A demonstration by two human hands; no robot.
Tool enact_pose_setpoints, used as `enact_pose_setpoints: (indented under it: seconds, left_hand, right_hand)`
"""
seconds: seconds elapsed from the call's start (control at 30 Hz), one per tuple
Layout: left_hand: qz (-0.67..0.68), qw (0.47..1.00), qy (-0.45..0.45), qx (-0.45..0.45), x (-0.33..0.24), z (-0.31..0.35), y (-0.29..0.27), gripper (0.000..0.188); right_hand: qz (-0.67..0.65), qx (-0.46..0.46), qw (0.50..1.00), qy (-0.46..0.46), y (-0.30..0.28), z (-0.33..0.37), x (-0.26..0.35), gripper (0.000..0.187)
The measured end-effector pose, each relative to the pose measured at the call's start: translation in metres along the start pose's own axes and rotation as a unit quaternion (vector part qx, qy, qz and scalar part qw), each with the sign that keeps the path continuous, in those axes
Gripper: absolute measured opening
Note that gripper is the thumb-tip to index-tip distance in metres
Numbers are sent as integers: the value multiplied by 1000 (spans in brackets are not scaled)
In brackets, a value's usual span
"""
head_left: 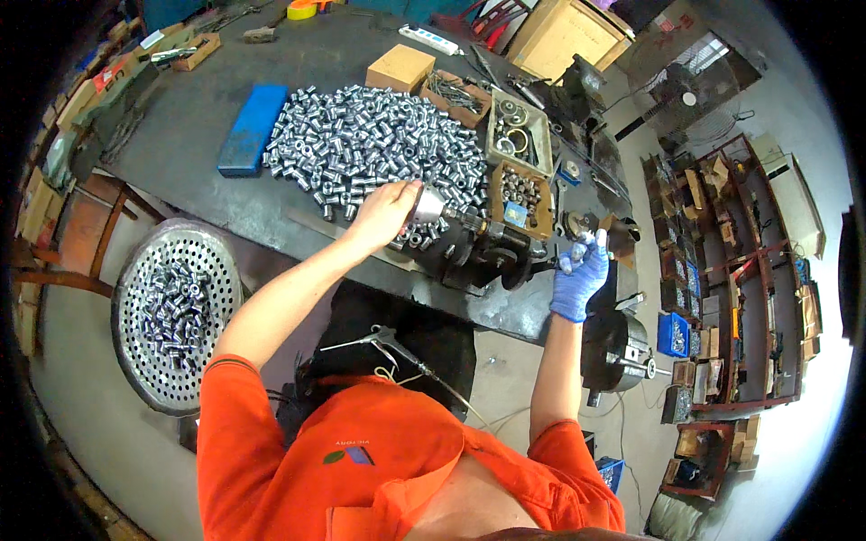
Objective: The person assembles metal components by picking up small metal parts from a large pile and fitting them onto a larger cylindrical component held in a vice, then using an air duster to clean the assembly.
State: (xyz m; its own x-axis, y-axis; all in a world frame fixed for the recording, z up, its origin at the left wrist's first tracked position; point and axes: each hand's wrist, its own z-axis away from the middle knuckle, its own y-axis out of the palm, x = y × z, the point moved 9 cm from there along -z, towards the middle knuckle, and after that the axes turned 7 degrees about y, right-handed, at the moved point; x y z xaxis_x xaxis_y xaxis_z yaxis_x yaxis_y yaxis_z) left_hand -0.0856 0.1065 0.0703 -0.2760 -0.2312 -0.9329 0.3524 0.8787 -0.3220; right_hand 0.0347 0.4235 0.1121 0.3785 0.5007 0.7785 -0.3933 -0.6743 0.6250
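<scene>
Two hands: set well apart, one at each end of the small machine point(492, 248) on the near edge of the surface point(194, 117).
Left hand: your bare left hand point(383, 215) is at the tapered grey chuck point(428, 206), fingers curled against its end; whether a piece is pinched there is hidden.
Right hand: your right hand point(580, 270), in a blue glove, is raised beyond the machine's other end, fingers bent; you cannot tell from this view whether it grips anything.
Cylinder pile: the short, shiny metal cylinders point(374, 140) lie loose in a broad heap behind the machine, reaching close to your left hand.
Perforated pan: a smaller lot of similar cylinders point(176, 311) rests in the round perforated pan point(135, 298) to your left, apart from the surface.
Progress: the work appears to be mid-batch, with your left hand at the chuck and pieces split between heap and pan; which lot is finished, and so how much is left, cannot be told.
Heap's borders: a blue bin point(253, 131) stands on the left; a wooden box of small parts point(496, 191) is on the right.
Lap: an air gun point(385, 335) lies over black material before you.
</scene>
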Motion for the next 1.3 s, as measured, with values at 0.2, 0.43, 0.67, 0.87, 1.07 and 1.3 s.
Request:
enact_pose_setpoints:
  seconds: [0.2, 0.43, 0.67, 0.87, 1.07, 1.3]
  left_hand:
    - [-39, 996, 4, -85, -4, 3, -8, 47]
    - [-76, 989, 58, -112, -11, 4, -11, 50]
    - [15, 995, -2, -94, 1, 5, -10, 49]
    - [80, 994, -76, -14, 9, -1, -7, 48]
    - [117, 985, -111, 60, 6, 7, -8, 42]
    - [255, 962, -76, 61, -6, 17, -14, 32]
  right_hand:
    - [8, -46, 999, -24, -6, -13, -3, 21]
    - [13, -70, 997, -41, -1, 1, -3, 18]
    - [-6, -69, 998, -14, -36, 71, -22, 24]
    - [64, -146, 983, 92, -95, 39, -85, 26]
    - [236, -171, 955, 59, -79, -48, -76, 22]
    - [12, -34, 998, -57, -12, 23, 1, 22]
